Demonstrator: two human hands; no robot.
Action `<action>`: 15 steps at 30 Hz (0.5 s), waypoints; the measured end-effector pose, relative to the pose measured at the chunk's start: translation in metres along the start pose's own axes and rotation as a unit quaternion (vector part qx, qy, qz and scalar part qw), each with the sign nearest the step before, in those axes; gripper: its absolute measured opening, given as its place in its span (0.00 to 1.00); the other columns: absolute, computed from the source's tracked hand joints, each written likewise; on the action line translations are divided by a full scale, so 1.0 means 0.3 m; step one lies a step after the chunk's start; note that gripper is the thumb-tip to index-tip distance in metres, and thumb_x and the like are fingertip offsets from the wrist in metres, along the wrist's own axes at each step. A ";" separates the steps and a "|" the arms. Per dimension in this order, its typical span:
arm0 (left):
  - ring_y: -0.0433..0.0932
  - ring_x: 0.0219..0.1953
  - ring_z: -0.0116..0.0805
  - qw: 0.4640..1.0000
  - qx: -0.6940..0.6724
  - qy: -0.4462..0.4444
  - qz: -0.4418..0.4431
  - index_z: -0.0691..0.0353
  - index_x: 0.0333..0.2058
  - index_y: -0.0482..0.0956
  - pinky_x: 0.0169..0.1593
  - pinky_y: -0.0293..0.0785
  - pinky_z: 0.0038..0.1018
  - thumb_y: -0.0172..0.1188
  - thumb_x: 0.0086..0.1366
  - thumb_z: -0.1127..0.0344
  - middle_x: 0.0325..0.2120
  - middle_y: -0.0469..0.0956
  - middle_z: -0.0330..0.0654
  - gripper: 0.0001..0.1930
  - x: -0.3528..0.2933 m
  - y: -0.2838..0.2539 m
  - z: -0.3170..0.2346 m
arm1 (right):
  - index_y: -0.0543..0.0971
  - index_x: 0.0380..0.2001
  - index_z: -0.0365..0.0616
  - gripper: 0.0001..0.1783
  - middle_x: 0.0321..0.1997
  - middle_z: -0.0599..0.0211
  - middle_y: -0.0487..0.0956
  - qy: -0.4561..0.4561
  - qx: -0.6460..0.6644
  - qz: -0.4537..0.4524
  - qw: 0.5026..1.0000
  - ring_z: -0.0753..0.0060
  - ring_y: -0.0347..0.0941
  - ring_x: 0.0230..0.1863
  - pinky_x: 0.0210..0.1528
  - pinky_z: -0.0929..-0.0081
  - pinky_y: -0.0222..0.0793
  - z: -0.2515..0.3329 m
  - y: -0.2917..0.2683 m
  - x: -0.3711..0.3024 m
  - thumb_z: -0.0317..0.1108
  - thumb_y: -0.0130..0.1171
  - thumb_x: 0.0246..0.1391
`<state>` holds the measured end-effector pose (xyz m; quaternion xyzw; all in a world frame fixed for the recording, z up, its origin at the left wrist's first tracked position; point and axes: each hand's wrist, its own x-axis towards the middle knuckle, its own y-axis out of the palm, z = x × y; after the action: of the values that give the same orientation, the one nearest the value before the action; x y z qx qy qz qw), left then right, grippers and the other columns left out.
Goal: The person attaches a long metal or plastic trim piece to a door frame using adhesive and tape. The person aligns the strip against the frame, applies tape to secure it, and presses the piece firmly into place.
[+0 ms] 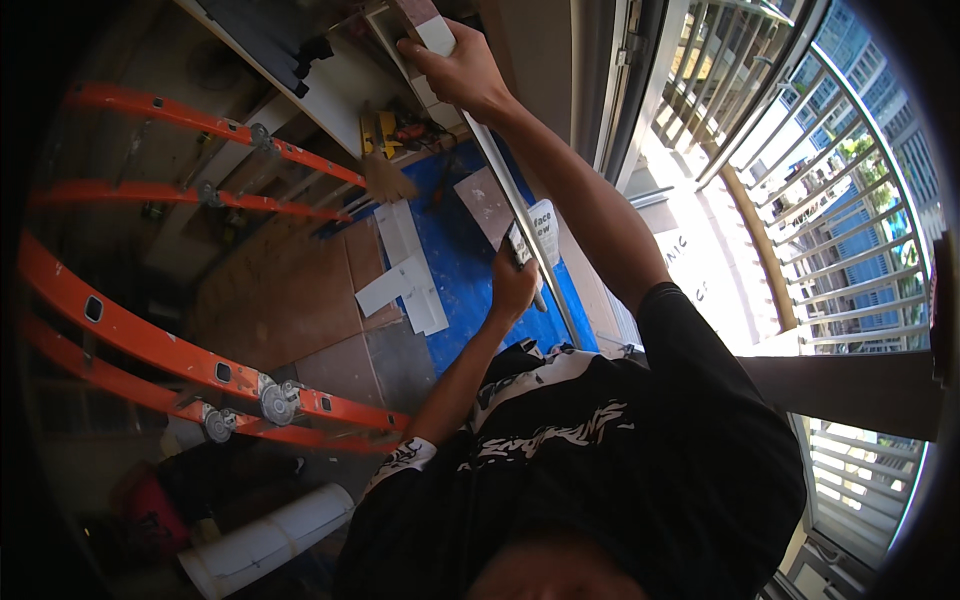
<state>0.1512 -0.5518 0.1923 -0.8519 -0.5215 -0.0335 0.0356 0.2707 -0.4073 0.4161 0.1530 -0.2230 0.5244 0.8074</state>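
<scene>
We've got the metal bar (517,203) crossing above the right part of the blue sheet (462,275), long axis running from past the sheet's far edge down toward our shirt (620,480) at its near edge. Right hand (465,75) is out beyond the sheet's far edge, fingers wrapped around the bar's far end, next to a reddish-and-white piece (428,25); can't tell if that's part of the bar. Left hand (516,290) is over the sheet, nearer the bar's middle, fingers curled round a small dark-and-grey device (517,243). From those fingers the bar lies immediately to the right; contact unclear. Bar's height over the sheet: can't tell. Room: left of the sheet, we've got the orange ladder (158,342), well apart from both hands. White strips (425,305) lie along the sheet's left part. Tight side is right of the sheet: door frame (620,90) close by our right forearm, pale railing (860,297) farther out. Past the sheet's far edge, a yellow tool (378,130) sits left of the bar, apart from it.
</scene>
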 end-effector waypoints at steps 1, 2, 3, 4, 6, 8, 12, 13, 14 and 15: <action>0.78 0.39 0.39 0.988 -0.013 -0.153 0.009 0.72 0.56 0.64 0.45 0.75 0.30 0.42 0.53 0.78 0.41 0.76 0.51 0.27 -0.008 -0.023 -0.068 | 0.78 0.44 0.37 0.25 0.34 0.57 0.82 -0.009 -0.009 -0.006 1.000 0.67 0.80 0.34 0.40 0.69 0.74 -0.003 -0.017 0.000 0.45 0.63 0.48; 0.78 0.35 0.39 0.979 -0.027 -0.202 -0.004 0.72 0.56 0.64 0.42 0.77 0.30 0.41 0.53 0.77 0.40 0.77 0.51 0.28 -0.014 -0.046 -0.120 | 0.75 0.37 0.39 0.17 0.22 0.71 0.73 -0.062 -0.008 -0.009 0.998 0.83 0.67 0.19 0.19 0.80 0.64 0.006 -0.029 -0.006 0.44 0.61 0.55; 0.79 0.32 0.40 0.968 -0.042 -0.245 -0.017 0.72 0.56 0.64 0.39 0.78 0.30 0.40 0.53 0.77 0.40 0.77 0.50 0.28 -0.010 -0.067 -0.150 | 0.76 0.37 0.39 0.17 0.22 0.69 0.74 -0.072 -0.012 -0.023 0.997 0.80 0.69 0.21 0.23 0.77 0.66 0.033 -0.029 -0.003 0.43 0.59 0.56; 0.78 0.37 0.39 0.976 -0.091 -0.198 -0.004 0.68 0.59 0.55 0.25 0.77 0.27 0.44 0.56 0.72 0.45 0.70 0.53 0.30 -0.015 -0.081 -0.134 | 0.76 0.37 0.39 0.16 0.23 0.67 0.75 -0.082 -0.016 -0.038 0.996 0.76 0.70 0.23 0.27 0.74 0.67 0.063 -0.029 -0.003 0.42 0.57 0.56; 0.76 0.44 0.39 0.994 -0.052 -0.092 0.027 0.66 0.62 0.52 0.34 0.77 0.28 0.44 0.56 0.72 0.49 0.69 0.51 0.33 0.003 -0.084 0.068 | 0.77 0.38 0.39 0.16 0.26 0.64 0.78 -0.077 -0.015 -0.051 0.996 0.72 0.73 0.27 0.33 0.71 0.70 0.109 -0.021 -0.012 0.42 0.57 0.55; 0.70 0.52 0.40 0.995 -0.078 -0.043 0.042 0.63 0.65 0.50 0.46 0.73 0.31 0.45 0.61 0.64 0.53 0.67 0.48 0.33 -0.025 -0.025 0.075 | 0.79 0.38 0.37 0.18 0.30 0.60 0.81 -0.046 -0.002 -0.053 0.998 0.72 0.76 0.32 0.37 0.72 0.71 0.128 -0.022 -0.008 0.42 0.60 0.52; 0.71 0.52 0.37 0.841 -0.452 -0.147 0.258 0.59 0.66 0.52 0.51 0.70 0.36 0.39 0.69 0.39 0.55 0.68 0.44 0.36 -0.028 -0.108 0.071 | 0.79 0.40 0.38 0.17 0.30 0.60 0.82 -0.029 0.002 -0.027 0.999 0.70 0.77 0.32 0.37 0.69 0.71 0.155 -0.050 0.016 0.42 0.58 0.54; 0.71 0.51 0.37 0.849 -0.444 -0.185 0.219 0.58 0.66 0.53 0.51 0.70 0.35 0.38 0.70 0.40 0.54 0.69 0.44 0.35 -0.029 -0.097 0.061 | 0.79 0.40 0.38 0.18 0.30 0.60 0.82 -0.009 0.000 -0.018 1.000 0.70 0.77 0.32 0.37 0.70 0.71 0.175 -0.062 0.024 0.42 0.58 0.54; 0.71 0.51 0.37 0.854 -0.435 -0.223 0.180 0.58 0.66 0.53 0.50 0.71 0.35 0.37 0.71 0.40 0.53 0.69 0.44 0.34 -0.037 -0.073 0.052 | 0.79 0.39 0.38 0.18 0.30 0.60 0.82 0.012 -0.001 -0.009 1.000 0.71 0.77 0.32 0.37 0.70 0.71 0.186 -0.070 0.029 0.43 0.58 0.54; 0.72 0.50 0.36 0.858 -0.421 -0.255 0.145 0.58 0.66 0.53 0.50 0.71 0.34 0.36 0.72 0.41 0.53 0.69 0.43 0.33 -0.028 -0.045 0.034 | 0.78 0.39 0.38 0.18 0.27 0.63 0.79 -0.010 -0.006 -0.018 1.000 0.75 0.74 0.28 0.31 0.74 0.69 0.150 -0.066 0.046 0.43 0.59 0.55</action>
<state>0.1357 -0.5521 0.1817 -0.8301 -0.3192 -0.0260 -0.4565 0.2847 -0.4261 0.4617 0.1576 -0.2313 0.5070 0.8152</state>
